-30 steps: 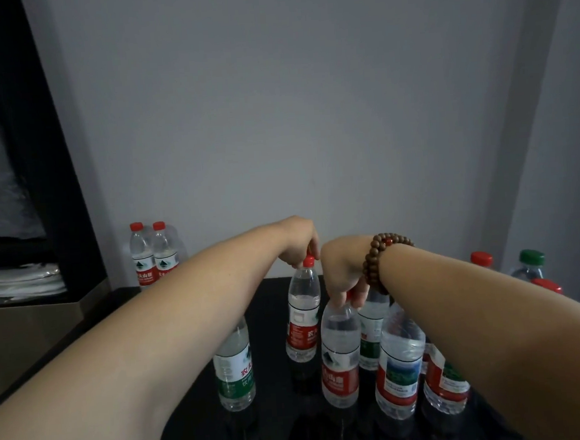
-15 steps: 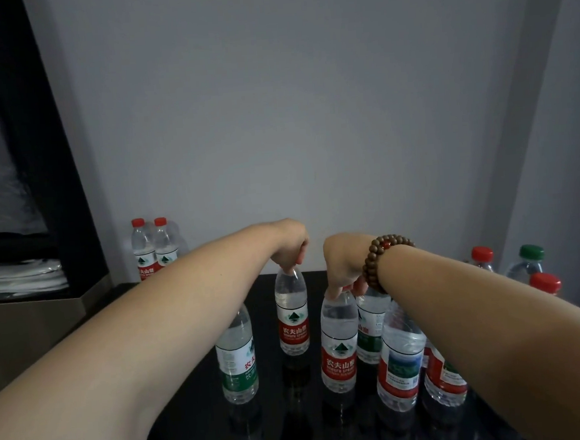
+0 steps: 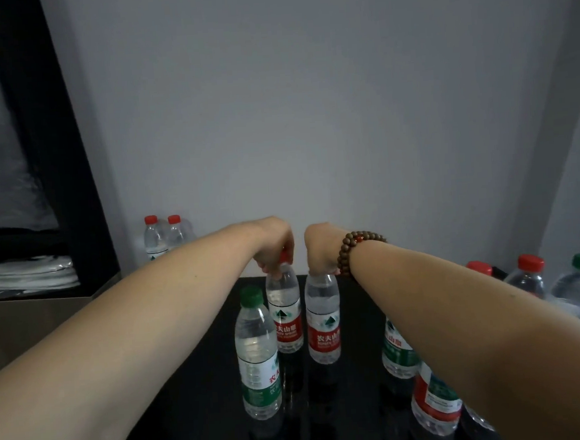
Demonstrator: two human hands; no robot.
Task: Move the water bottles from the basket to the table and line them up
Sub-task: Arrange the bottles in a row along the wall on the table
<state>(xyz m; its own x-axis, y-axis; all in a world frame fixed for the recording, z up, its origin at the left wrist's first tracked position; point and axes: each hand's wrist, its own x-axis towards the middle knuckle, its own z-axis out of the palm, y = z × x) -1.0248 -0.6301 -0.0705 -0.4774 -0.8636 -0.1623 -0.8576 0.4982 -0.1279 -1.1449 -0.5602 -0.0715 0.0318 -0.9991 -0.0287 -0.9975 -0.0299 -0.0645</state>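
Two clear water bottles with red labels stand side by side on the black table (image 3: 203, 380). My left hand (image 3: 275, 248) grips the red cap of the left bottle (image 3: 284, 318). My right hand (image 3: 320, 250), with a bead bracelet on the wrist, is closed over the cap of the right bottle (image 3: 323, 320). A green-capped bottle (image 3: 257, 356) stands nearer me on the left. Under my right forearm a green-label bottle (image 3: 397, 353) and a red-label bottle (image 3: 435, 405) are partly hidden.
Several more bottles with red and green caps (image 3: 529, 277) cluster at the right edge; what holds them is hidden. Two red-capped bottles (image 3: 161, 235) stand by the back wall on the left. A beige counter with folded white cloth (image 3: 28, 277) lies left of the table.
Both hands moved their bottles away from the cluster toward the far middle of the table, and the two bottles now stand close together. The view tilted slightly.
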